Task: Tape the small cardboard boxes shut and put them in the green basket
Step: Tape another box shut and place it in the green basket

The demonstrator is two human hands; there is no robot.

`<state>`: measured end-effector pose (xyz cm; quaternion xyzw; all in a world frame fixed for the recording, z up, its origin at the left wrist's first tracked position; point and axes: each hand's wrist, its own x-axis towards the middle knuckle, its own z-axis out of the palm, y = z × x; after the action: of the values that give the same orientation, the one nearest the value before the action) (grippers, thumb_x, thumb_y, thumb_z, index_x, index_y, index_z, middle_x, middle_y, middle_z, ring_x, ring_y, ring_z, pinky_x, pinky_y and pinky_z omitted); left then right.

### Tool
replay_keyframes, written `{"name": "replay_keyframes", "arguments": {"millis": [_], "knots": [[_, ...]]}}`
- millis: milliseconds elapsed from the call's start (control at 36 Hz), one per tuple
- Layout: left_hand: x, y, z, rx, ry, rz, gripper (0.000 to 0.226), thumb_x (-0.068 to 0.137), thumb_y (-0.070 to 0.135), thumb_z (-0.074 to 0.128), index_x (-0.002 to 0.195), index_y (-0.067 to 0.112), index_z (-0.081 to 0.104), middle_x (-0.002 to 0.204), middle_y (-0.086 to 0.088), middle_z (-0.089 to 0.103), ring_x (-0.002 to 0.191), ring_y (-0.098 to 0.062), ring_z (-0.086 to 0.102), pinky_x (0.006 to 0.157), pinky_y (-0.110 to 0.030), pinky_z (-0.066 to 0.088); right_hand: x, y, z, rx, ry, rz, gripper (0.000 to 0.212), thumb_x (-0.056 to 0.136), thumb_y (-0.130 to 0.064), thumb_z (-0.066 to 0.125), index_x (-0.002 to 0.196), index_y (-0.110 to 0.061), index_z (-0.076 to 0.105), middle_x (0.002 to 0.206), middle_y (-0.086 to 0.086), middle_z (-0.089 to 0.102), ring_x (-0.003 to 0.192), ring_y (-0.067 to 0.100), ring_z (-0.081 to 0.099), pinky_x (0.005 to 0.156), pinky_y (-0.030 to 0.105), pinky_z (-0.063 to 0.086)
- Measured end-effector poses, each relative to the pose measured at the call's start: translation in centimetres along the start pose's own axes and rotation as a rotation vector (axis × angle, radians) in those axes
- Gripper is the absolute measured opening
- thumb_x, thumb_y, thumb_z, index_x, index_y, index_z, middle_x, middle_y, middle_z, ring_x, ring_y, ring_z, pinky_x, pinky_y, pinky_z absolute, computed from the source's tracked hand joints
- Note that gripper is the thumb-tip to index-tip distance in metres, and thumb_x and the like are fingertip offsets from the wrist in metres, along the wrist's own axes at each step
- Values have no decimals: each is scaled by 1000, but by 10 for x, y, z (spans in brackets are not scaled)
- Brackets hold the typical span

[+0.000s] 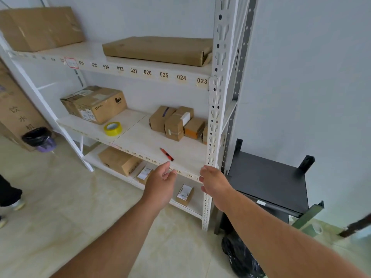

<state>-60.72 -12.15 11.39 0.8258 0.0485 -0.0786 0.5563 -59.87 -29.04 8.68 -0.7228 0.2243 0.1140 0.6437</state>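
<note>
Head view: both arms reach toward a white metal shelving unit [212, 109]. The left hand [160, 183] hangs in front of the middle shelf's front edge, fingers loosely spread and holding nothing. The right hand [214, 183] is at the right end of that edge, just beside the upright post, fingers relaxed and empty.

The small cardboard boxes [176, 123] stand clustered at the right rear of the middle shelf, well beyond both hands. A red utility knife [166, 154] lies on the shelf between the hands and the boxes, near the front edge. A roll of yellow tape [112, 128] lies further left, just beside a larger carton [96, 104]. More cartons sit on the top and bottom shelves. A dark rack [269, 179] stands to the right, and a bin with a black liner [38, 138] sits on the floor at left.
</note>
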Motion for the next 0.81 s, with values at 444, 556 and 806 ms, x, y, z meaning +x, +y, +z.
{"name": "replay_keyframes", "arguments": {"millis": [444, 556, 806], "knots": [[102, -30, -83, 49, -116, 26, 45, 103, 35, 52, 148, 29, 46, 150, 7, 49, 132, -9, 48, 101, -26, 36, 45, -39, 100, -9, 178, 43, 35, 105, -22, 43, 136, -9, 56, 115, 3, 59, 125, 36, 58, 108, 53, 48], [126, -38, -117, 60, -164, 28, 46, 103, 35, 50, 148, 29, 45, 150, 7, 48, 133, -10, 48, 101, -27, 36, 49, -53, 135, 27, 253, 44, 39, 105, -21, 46, 138, -1, 54, 109, 6, 54, 107, 34, 57, 108, 56, 46], [175, -43, -164, 48, -243, 40, 48, 104, 33, 50, 151, 26, 41, 152, 6, 46, 134, -11, 47, 101, -26, 36, 73, -74, 183, 43, 314, 109, 37, 103, -34, 46, 132, -14, 57, 109, 5, 62, 102, 23, 58, 107, 50, 49]]}}
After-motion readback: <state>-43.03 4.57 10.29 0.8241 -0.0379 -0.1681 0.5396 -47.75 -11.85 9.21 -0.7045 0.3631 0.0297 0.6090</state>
